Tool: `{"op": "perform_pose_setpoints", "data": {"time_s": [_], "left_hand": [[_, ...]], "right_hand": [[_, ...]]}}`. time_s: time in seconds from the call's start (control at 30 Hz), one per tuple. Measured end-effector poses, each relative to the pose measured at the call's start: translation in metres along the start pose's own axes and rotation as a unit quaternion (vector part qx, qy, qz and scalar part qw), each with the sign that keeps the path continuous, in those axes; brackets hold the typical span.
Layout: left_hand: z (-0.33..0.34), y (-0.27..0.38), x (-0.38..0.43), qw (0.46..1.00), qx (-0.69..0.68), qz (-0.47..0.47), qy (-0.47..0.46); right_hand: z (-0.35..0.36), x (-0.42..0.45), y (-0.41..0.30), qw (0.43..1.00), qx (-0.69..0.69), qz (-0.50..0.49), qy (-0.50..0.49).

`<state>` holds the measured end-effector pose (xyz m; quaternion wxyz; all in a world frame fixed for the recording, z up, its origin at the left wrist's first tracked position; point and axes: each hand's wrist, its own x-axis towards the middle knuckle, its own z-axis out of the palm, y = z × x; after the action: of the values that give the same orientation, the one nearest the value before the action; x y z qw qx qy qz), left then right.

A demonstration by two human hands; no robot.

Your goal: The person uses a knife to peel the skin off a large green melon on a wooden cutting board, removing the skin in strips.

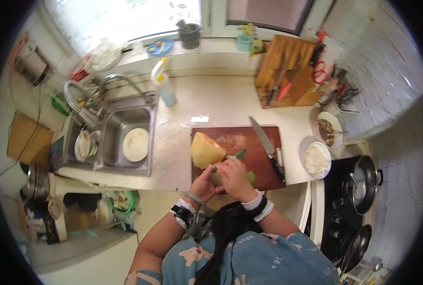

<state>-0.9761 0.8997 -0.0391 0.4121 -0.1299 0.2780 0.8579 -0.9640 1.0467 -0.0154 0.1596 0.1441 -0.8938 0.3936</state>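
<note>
My left hand [201, 186] and my right hand [235, 179] meet over the near edge of a reddish-brown cutting board [229, 138]. Between them is a pale green vegetable piece [216, 179], mostly covered by my fingers. The left hand cradles it while the right fingers pinch at its top. Just beyond the left fingertips sits a large cut chunk of yellow-skinned squash or melon [207, 151]. Green trimmings [240, 154] lie past the right hand, with another green scrap [251, 177] beside it. A kitchen knife [264, 137] rests along the board's right side, its black handle towards me.
At left, a double steel sink [150, 117] holds dishes; a spray bottle [165, 89] stands beside it. A wooden knife block [263, 76] is at the back right. A bowl of pale food [317, 160] adjoins the stove [334, 188] with pans. Below left hangs a green-rimmed scrap bin [137, 203].
</note>
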Motion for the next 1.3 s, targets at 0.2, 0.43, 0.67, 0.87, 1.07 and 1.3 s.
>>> {"op": "perform_pose_setpoints", "data": {"time_s": [0.2, 0.43, 0.67, 0.87, 1.07, 1.3], "left_hand": [[-0.073, 0.027, -0.078, 0.997, 0.054, 0.021, 0.052], [-0.204, 0.037, -0.277, 0.904, -0.128, 0.351, 0.207], [-0.354, 0.094, -0.352, 0.774, -0.263, 0.473, 0.328], [-0.390, 0.076, -0.328, 0.851, -0.071, 0.351, 0.385], [-0.276, 0.070, -0.239, 0.928, 0.191, 0.040, 0.316], [-0.110, 0.056, -0.120, 0.896, 0.435, -0.019, 0.081]], "right_hand": [[-0.025, -0.001, -0.002, 0.982, 0.117, 0.047, -0.138], [-0.045, -0.028, 0.054, 0.974, 0.041, 0.187, -0.119], [-0.037, -0.059, 0.052, 0.955, 0.030, 0.285, -0.072], [-0.033, -0.085, 0.046, 0.964, -0.140, 0.217, -0.058], [-0.032, -0.069, 0.074, 0.966, -0.183, 0.182, -0.027], [-0.006, 0.004, 0.070, 0.935, -0.202, 0.256, -0.141]]}}
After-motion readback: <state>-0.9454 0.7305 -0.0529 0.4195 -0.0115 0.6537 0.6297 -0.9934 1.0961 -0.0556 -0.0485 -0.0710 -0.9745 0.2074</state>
